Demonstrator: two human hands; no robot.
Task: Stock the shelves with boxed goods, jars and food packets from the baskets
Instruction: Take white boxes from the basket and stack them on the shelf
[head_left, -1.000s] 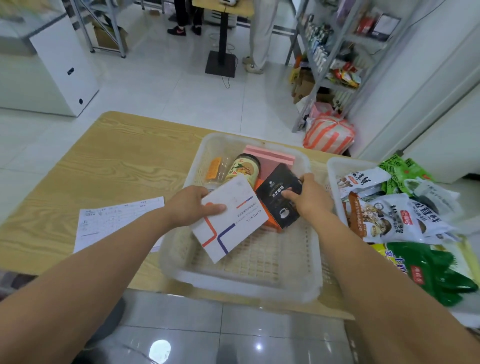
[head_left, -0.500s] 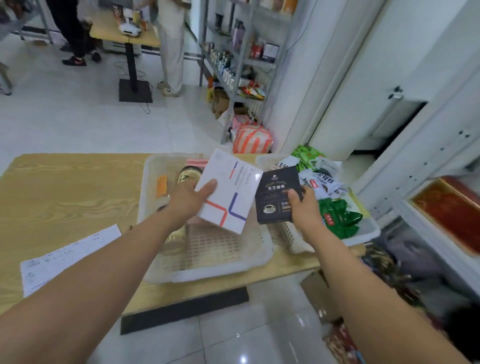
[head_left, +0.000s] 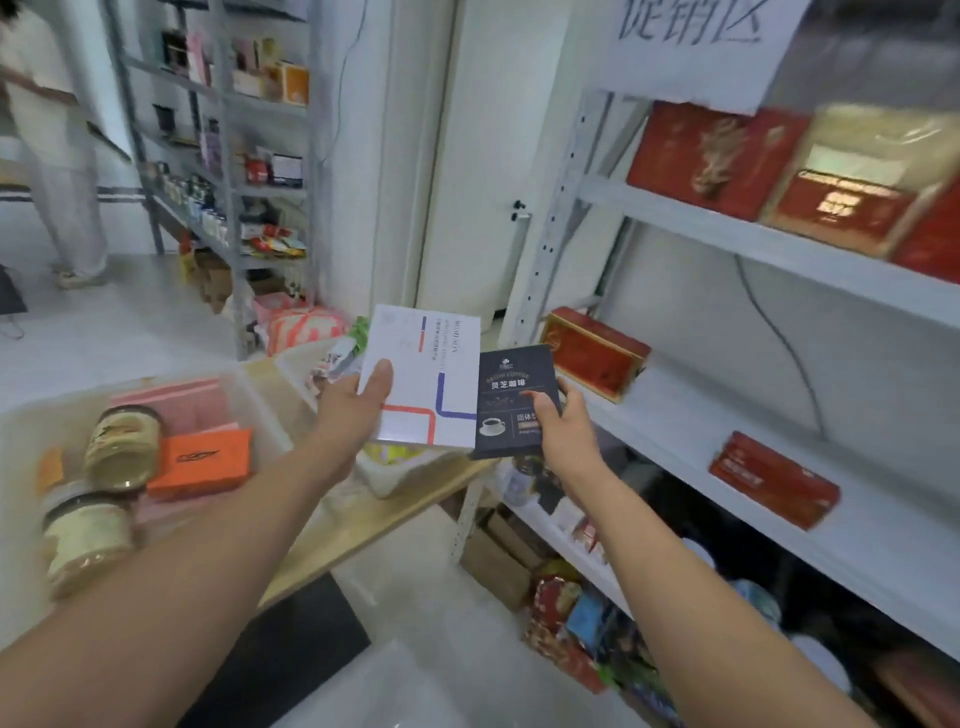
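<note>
My left hand (head_left: 358, 410) grips a white box (head_left: 431, 374) with red and blue lines, thumb on its front face. My right hand (head_left: 558, 426) holds a black coffee box (head_left: 511, 389) by its lower right corner. Both boxes are held upright side by side in the air, just left of the white shelf (head_left: 769, 452). At the left, the clear basket (head_left: 260, 395) on the wooden table (head_left: 363, 525) holds two jars (head_left: 122, 447), an orange box (head_left: 205, 460) and a pink box (head_left: 176, 405).
The white shelf carries red boxes (head_left: 597, 351) on its middle board, with larger red and gold boxes (head_left: 717, 158) on the board above. Packets and cartons (head_left: 566, 623) crowd the floor under the shelf. A second basket (head_left: 317, 358) with packets sits behind the boxes. A person (head_left: 57, 156) stands at far left.
Both hands lifted the two boxes out of the basket and carried them right toward the white shelf. The view swung right from the table to the shelf.
</note>
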